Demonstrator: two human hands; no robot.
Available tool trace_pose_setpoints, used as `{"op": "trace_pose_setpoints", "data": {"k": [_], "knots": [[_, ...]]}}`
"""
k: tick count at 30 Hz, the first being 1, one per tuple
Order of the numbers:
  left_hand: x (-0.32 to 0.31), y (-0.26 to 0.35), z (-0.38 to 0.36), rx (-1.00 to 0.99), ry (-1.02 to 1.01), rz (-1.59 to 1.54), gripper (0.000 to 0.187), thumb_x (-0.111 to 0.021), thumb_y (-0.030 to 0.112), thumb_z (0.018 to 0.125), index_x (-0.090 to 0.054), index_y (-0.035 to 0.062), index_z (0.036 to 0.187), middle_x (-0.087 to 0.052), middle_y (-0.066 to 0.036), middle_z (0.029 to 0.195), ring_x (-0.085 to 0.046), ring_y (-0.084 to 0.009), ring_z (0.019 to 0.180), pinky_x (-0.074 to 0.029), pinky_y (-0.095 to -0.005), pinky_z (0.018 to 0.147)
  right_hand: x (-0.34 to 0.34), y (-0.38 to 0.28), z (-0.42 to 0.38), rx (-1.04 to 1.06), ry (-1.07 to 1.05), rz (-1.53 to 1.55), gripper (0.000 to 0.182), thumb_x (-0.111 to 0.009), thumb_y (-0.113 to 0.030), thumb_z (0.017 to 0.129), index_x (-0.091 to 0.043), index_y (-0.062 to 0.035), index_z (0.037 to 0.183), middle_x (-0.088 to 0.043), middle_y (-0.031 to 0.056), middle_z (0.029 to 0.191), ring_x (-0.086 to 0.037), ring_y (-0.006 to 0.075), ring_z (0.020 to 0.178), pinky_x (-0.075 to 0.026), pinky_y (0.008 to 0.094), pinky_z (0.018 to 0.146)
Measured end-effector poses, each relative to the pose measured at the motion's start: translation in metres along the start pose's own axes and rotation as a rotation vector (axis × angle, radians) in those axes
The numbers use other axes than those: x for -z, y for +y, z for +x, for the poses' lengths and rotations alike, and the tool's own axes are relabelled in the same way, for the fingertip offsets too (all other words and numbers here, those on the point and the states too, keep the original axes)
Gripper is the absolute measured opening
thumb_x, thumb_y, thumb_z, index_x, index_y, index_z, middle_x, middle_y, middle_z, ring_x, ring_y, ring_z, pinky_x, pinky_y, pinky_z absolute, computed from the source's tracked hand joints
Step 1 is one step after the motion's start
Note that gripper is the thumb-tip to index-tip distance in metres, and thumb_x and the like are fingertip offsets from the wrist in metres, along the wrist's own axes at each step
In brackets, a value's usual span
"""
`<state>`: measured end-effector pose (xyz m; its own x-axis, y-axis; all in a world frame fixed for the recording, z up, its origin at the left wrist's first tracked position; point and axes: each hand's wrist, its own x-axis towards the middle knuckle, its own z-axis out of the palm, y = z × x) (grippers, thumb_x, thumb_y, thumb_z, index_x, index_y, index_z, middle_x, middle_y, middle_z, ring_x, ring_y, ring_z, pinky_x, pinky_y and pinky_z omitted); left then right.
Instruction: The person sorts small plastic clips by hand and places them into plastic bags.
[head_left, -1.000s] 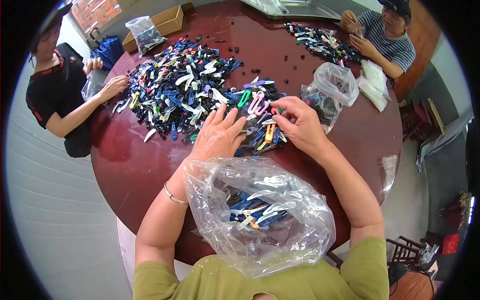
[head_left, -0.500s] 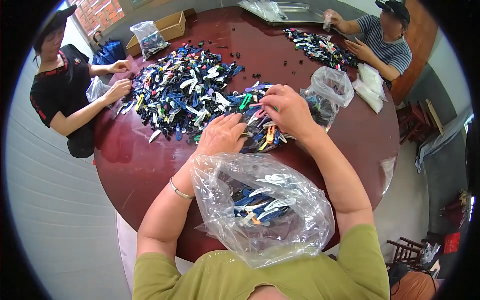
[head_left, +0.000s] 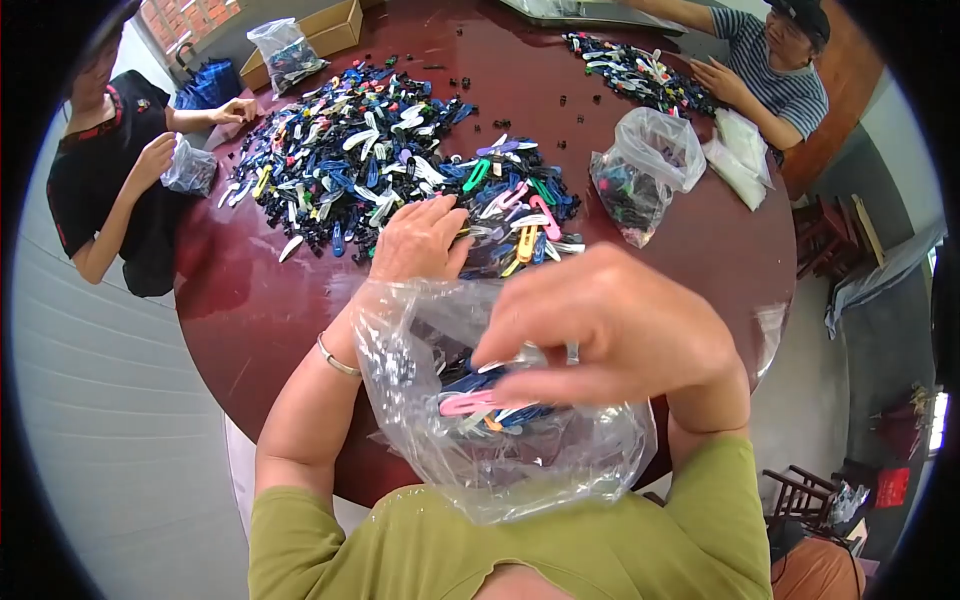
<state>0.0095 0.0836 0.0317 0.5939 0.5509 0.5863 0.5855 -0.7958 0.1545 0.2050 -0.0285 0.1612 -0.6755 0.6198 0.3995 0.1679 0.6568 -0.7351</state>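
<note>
My right hand [head_left: 610, 335] is over a clear plastic bag [head_left: 400, 370] that sits between my forearms against my shirt. Its thumb and fingers are apart, and a pink hair clip [head_left: 467, 402] lies at the thumb tip, above blue and white snap clips in the bag. On the near edge of the big hair-clip pile [head_left: 340, 160] rests my left hand [head_left: 420, 238], fingers spread and slightly bent, with no clip visibly gripped. Right of it are yellow clips [head_left: 526, 243], more pink clips and a green clip [head_left: 477, 175].
A clear bag of dark clips [head_left: 640, 180] stands on the round red table [head_left: 720, 265], with flat plastic bags [head_left: 738, 160] beside it. Co-workers sit at the left and far right, the latter by a smaller clip pile [head_left: 640, 75]. A cardboard box [head_left: 320, 35] stands behind.
My right hand has come back from the pile to over the bag, and a pink clip is now there. My left hand stays on the pile. The left co-worker has raised a hand.
</note>
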Motion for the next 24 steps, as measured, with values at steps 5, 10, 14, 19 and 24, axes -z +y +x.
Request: {"op": "trace_pose_setpoints", "data": {"k": [5,10,14,19,24], "knots": [[0.002,0.001,0.001,0.033,-0.013,0.004,0.028,-0.073,0.017,0.075,-0.067,0.0038,0.099,-0.066,-0.016,0.113,-0.062,-0.0326,0.104,-0.049,-0.0401,0.092,0.033,0.063,0.003,-0.336,0.388,-0.409,0.012,-0.070,-0.005,0.078,-0.070,0.0008,0.088,-0.067,0.0105,0.076,-0.063,0.0158,0.065,-0.049,0.0289,0.060],[0.006,0.001,0.002,0.050,-0.019,0.004,0.026,-0.075,0.019,0.074,-0.067,0.0016,0.092,-0.066,-0.018,0.110,-0.063,-0.0322,0.101,-0.049,-0.0401,0.091,0.026,0.136,-0.007,-0.497,0.070,-0.690,0.016,-0.068,-0.015,0.075,-0.073,-0.0064,0.087,-0.067,0.0120,0.086,-0.066,0.0279,0.080,-0.051,0.0369,0.072],[0.006,0.001,0.002,0.039,-0.037,0.028,0.027,-0.075,0.022,0.074,-0.067,0.0008,0.089,-0.066,-0.018,0.109,-0.063,-0.0327,0.102,-0.047,-0.0410,0.093,0.014,0.140,-0.005,-0.554,0.071,-0.818,0.014,-0.067,-0.018,0.076,-0.072,-0.0081,0.084,-0.066,0.0109,0.087,-0.065,0.0305,0.084,-0.052,0.0398,0.075],[0.001,0.001,0.000,0.021,-0.055,0.071,0.033,-0.075,0.021,0.075,-0.064,0.0019,0.100,-0.062,-0.019,0.117,-0.061,-0.0334,0.106,-0.044,-0.0422,0.098,0.020,0.137,-0.005,-0.484,0.193,-0.790,0.014,-0.066,-0.017,0.076,-0.071,-0.0061,0.083,-0.065,0.0115,0.084,-0.064,0.0317,0.081,-0.051,0.0399,0.072],[0.005,0.002,0.003,0.032,0.032,0.042,0.026,-0.075,0.015,0.073,-0.062,0.0028,0.091,-0.063,-0.018,0.116,-0.062,-0.0318,0.104,-0.045,-0.0422,0.096,0.036,0.070,0.007,-0.572,0.368,-0.078,0.011,-0.066,-0.011,0.081,-0.070,-0.0015,0.083,-0.067,0.0049,0.071,-0.061,0.0107,0.062,-0.049,0.0277,0.057]]}}
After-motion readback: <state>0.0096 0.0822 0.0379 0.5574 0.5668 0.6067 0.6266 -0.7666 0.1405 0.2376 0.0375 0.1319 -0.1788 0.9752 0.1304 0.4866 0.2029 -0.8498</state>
